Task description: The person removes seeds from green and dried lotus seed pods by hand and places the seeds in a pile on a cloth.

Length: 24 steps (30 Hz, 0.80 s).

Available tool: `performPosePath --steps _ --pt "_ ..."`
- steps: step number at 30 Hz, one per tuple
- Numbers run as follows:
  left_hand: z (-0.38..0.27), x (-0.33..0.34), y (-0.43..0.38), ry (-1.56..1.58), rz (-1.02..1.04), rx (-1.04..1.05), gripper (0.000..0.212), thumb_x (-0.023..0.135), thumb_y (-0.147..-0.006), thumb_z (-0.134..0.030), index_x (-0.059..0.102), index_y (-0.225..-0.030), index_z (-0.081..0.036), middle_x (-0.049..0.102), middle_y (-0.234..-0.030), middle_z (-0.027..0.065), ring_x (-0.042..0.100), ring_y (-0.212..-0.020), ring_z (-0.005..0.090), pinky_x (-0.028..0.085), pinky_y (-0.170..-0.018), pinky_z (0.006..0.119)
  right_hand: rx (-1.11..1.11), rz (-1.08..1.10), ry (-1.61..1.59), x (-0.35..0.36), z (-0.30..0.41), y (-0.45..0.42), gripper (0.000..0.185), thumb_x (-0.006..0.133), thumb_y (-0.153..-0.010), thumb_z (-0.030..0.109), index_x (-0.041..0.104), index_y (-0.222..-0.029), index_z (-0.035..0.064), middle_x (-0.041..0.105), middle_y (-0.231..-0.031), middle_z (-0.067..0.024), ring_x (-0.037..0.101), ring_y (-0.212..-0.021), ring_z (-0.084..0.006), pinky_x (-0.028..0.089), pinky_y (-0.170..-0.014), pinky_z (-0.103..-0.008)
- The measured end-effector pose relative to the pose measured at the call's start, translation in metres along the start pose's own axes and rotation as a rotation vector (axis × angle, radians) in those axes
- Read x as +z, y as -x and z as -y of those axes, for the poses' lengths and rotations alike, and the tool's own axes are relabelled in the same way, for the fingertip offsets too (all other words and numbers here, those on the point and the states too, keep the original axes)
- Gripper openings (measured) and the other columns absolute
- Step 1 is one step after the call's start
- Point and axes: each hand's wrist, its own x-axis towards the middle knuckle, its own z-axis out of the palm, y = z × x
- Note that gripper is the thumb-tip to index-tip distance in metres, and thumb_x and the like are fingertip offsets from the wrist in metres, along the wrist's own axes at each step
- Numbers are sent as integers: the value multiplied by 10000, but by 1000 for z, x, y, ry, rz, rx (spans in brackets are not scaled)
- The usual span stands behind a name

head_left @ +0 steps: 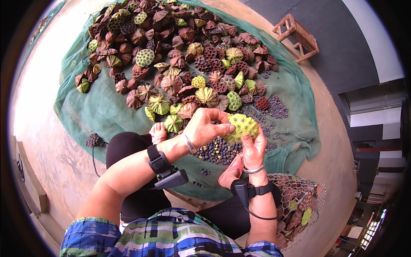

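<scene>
Between my two hands is a yellow-green lotus seed pod (244, 126), its face with dark seeds turned up. My left hand (205, 126) grips its left edge, with thumb and fingertips at the rim. My right hand (254, 148) holds it from the lower right, thumb on the near edge and fingers partly hidden behind it. Below the pod, loose dark lotus seeds (218, 152), a few of them yellowish, lie heaped on a green mesh net (96, 112). A large pile of brown, dark red and green lotus pods (171, 84) lies beyond my hands.
At my right side stands a wire mesh basket (297, 178) holding brown and green pod pieces. More loose seeds (277, 107) are spread at the right of the net. A wooden stool (297, 35) stands at the upper right. A dark object with a cable (93, 140) lies left of my knee.
</scene>
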Motion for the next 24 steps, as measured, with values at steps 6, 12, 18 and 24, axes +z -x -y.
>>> performPosePath --steps 6,12,18,24 --pt "-15 -3 3 335 91 -81 315 632 -798 -261 626 -961 9 611 -858 -2 496 -735 55 405 -733 194 124 -51 -399 -2 7 -7 425 506 -894 317 465 -1186 10 522 -1181 -92 499 -1086 -223 369 -960 -397" --pt "-2 -12 -9 -138 -232 102 364 651 -785 -133 537 -1098 13 586 -974 52 542 -839 104 441 -781 240 161 -56 -263 -1 6 -1 463 509 -888 351 461 -1183 -3 531 -1158 -95 514 -1064 -215 389 -940 -378" --pt "-10 -8 -2 213 66 -109 220 643 -778 -95 603 -961 21 630 -837 45 585 -776 112 466 -741 245 220 1 -248 3 9 1 461 498 -896 357 461 -1170 -12 543 -1106 -84 530 -1006 -181 415 -888 -315" --pt "-4 -8 -1 228 76 -113 184 632 -753 -60 607 -918 19 630 -811 46 588 -734 115 474 -709 246 211 -22 -124 4 10 0 449 510 -894 361 477 -1155 -2 564 -1048 -54 541 -946 -137 427 -847 -261"
